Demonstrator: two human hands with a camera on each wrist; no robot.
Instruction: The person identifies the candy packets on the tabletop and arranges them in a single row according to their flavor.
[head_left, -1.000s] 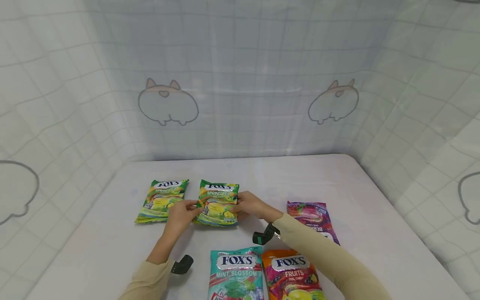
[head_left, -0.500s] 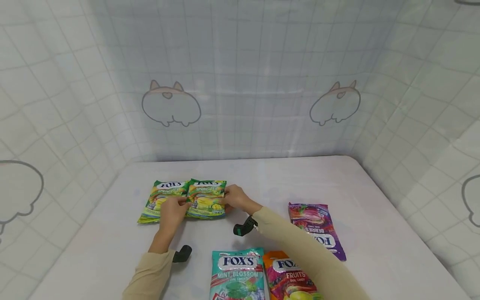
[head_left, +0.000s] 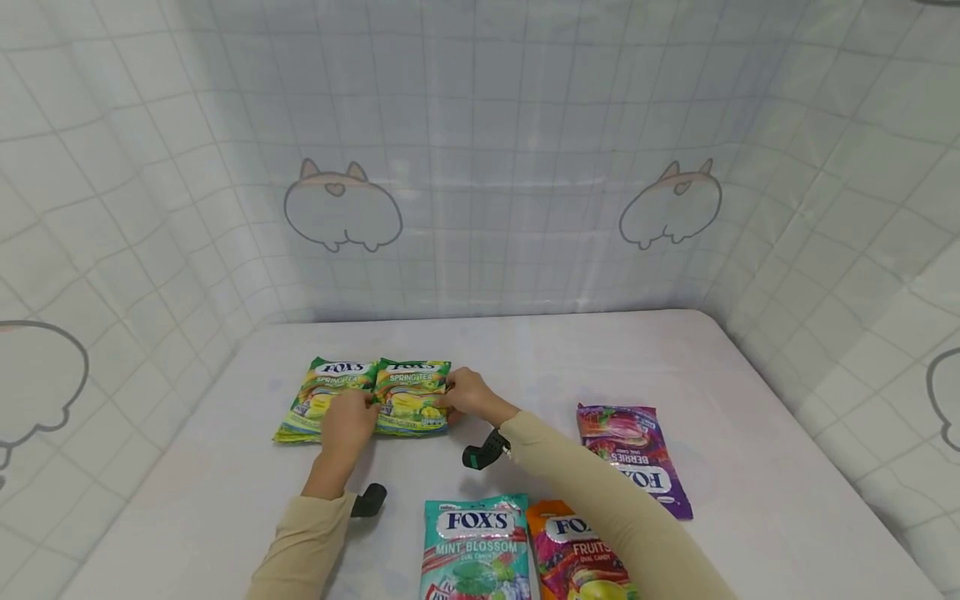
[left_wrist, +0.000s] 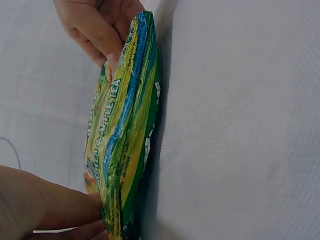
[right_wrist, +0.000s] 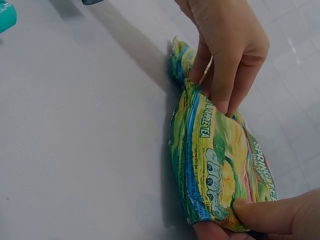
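Note:
A green and yellow Spring Tea candy bag (head_left: 411, 400) lies face up on the table, its right edge pinched between thumb and fingers of my right hand (head_left: 468, 396). My left hand (head_left: 348, 425) grips the same bag's left edge, its fingers at the seam between this bag and a second Spring Tea candy bag (head_left: 311, 406). The two bags sit side by side, with their edges meeting. In the left wrist view the held candy bag (left_wrist: 120, 135) is seen from its lower edge. The right wrist view shows my right thumb (right_wrist: 270, 215) on the bag's front and fingertips under its edge.
Nearer me on the white table (head_left: 187, 517) lie a teal Mint Blossom bag (head_left: 477, 550) and an orange-red Fruits bag (head_left: 581, 558), partly under my right sleeve. A purple Berries bag (head_left: 633, 458) lies upside down at right. A checked cloth (head_left: 510, 250) surrounds the table.
Both hands have brought the held candy bag leftward, from a gap away to against the other Spring Tea bag. Over the last half second it has barely moved.

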